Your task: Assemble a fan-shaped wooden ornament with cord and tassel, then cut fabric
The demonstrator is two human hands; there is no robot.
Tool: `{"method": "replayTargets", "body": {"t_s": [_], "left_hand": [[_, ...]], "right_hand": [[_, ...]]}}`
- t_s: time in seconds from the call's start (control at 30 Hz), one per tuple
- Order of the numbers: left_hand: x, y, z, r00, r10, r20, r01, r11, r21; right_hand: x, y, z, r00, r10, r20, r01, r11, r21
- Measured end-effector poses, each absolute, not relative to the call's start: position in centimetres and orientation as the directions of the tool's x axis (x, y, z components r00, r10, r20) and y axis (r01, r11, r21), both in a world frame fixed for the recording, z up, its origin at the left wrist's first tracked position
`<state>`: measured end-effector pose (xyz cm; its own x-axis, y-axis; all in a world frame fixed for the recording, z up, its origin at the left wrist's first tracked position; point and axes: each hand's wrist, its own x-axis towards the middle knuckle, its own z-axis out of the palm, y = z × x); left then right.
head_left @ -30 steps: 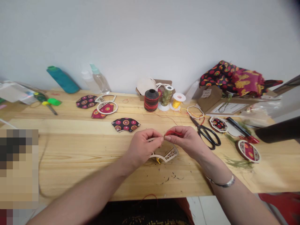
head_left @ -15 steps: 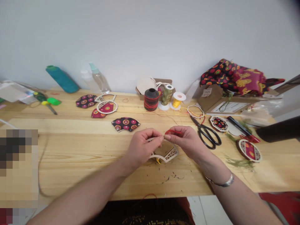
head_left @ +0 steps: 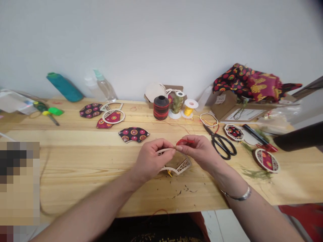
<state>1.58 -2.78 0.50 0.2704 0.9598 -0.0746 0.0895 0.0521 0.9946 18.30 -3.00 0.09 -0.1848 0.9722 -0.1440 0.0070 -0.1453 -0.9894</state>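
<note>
Both my hands meet over the middle of the wooden table [head_left: 75, 161]. My left hand [head_left: 151, 158] is closed, its fingertips pinching the top edge of a pale wooden fan-shaped frame [head_left: 179, 166] that lies on the table. My right hand [head_left: 199, 151] is closed in a pinch on a loop of red thread [head_left: 185, 141], fingertip to fingertip with the left. A silver bracelet [head_left: 238, 196] sits on my right wrist.
Black scissors [head_left: 221, 144] lie just right of my hands. Thread spools [head_left: 160, 107] stand at the back centre. Patterned fabric pieces [head_left: 133, 134] and round wooden frames [head_left: 266, 160] are scattered about. Spray bottles [head_left: 104, 85], a teal cone [head_left: 64, 87] and a box with cloth [head_left: 248, 82] line the wall.
My hands keep the same pinch with only slight finger shifts. The view has drifted a little, so objects sit slightly further left.
</note>
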Motion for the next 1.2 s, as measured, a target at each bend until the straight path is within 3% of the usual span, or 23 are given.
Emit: {"method": "replayTargets", "body": {"t_s": [0.47,1.2], "left_hand": [[1.16,-2.65,0.22,0.316,0.947,-0.053,0.054,0.038,0.998],[1.1,-2.18,0.27,0.287,0.952,-0.102,0.055,0.09,0.994]], "right_hand": [[18.06,-3.03,0.31,-0.202,0.969,-0.141,-0.104,-0.164,-0.981],[18.88,-3.25,0.28,-0.213,0.973,-0.09,-0.022,-0.096,-0.995]]}}
